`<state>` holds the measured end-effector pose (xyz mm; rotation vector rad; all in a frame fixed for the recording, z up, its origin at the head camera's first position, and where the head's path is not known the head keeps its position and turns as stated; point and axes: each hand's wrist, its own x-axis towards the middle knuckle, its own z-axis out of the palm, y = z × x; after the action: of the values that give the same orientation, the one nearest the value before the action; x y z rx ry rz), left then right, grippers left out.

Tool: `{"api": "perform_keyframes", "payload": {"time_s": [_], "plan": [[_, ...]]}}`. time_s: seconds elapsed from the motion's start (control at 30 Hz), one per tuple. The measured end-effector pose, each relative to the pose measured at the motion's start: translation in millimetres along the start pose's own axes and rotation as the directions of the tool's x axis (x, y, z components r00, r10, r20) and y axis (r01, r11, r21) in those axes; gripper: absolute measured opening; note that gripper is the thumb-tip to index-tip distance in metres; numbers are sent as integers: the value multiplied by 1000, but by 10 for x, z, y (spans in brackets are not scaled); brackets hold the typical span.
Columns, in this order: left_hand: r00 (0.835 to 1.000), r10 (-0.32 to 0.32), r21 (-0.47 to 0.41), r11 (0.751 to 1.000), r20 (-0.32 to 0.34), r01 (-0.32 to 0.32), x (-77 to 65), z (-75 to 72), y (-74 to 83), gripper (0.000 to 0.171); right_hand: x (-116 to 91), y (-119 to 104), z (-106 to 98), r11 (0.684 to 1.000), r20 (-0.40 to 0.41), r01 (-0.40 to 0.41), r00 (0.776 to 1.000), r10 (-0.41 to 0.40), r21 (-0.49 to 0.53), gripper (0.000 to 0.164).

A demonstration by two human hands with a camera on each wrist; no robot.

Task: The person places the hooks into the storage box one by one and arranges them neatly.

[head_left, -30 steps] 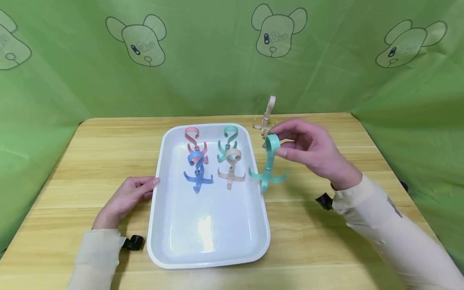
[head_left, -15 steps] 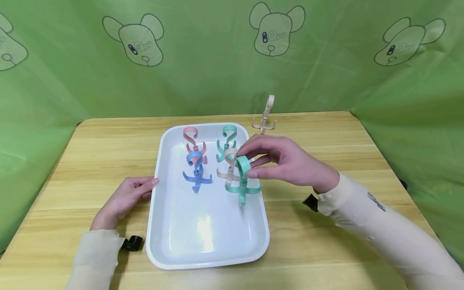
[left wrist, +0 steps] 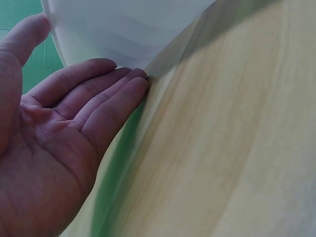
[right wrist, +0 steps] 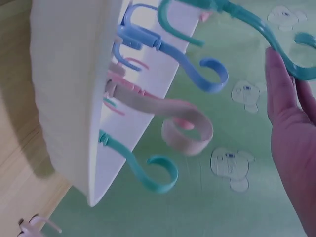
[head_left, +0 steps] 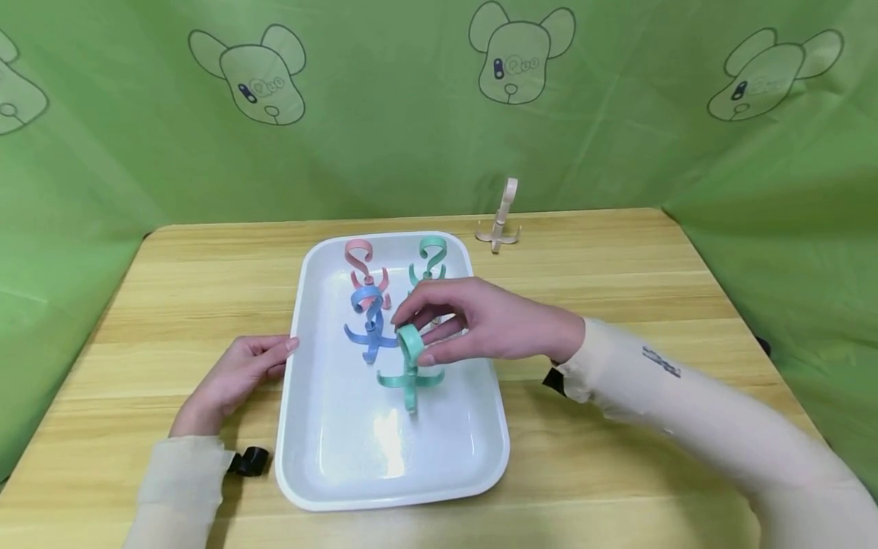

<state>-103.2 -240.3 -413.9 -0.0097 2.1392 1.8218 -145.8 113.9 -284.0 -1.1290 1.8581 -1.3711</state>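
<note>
My right hand (head_left: 480, 320) pinches the curled top of a mint-green multi-prong hanging hook (head_left: 410, 379) over the middle of the white tray (head_left: 391, 502). In the right wrist view this hook (right wrist: 261, 24) shows at the upper right, against the fingers. Inside the tray stand a blue hook (head_left: 371, 335), a pink hook (head_left: 360, 252) and another green hook (head_left: 432, 248). A beige hook (right wrist: 182, 121) also stands there, mostly hidden behind my right hand in the head view. My left hand (head_left: 236, 374) touches the tray's left side, thumb at the rim, fingers nearly straight along the outer wall (left wrist: 123, 34).
A second beige hook (head_left: 499, 225) stands on the wooden table (head_left: 590, 252) behind the tray, close to the back edge. Green cloth (head_left: 398, 114) with printed bear heads hangs behind and at both sides.
My right hand has carried the green hook left and toward me, from beyond the tray's right rim to over its middle. The left hand stays at the tray's side.
</note>
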Motion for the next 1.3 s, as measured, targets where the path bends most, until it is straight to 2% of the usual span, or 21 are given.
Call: {"api": "perform_keyframes", "payload": {"time_s": [0.1,0.3,0.8,1.3], "plan": [[1000,3,-6,1000,-2,-3,2,-2,-12,50,84,26,40,1000,55,10,998,-9,-16,37],[1000,4,1,1000,-2,-4,12,-9,-30,51,190,78,108,1000,94,30,995,-29,-8,33],[1000,8,-15,1000,-7,-8,10,-4,-26,49,373,153,205,997,138,-58,988,64,-50,32],[1000,-5,-16,1000,-15,5,13,3,-29,52,465,236,286,992,143,-64,986,80,-111,31]]}}
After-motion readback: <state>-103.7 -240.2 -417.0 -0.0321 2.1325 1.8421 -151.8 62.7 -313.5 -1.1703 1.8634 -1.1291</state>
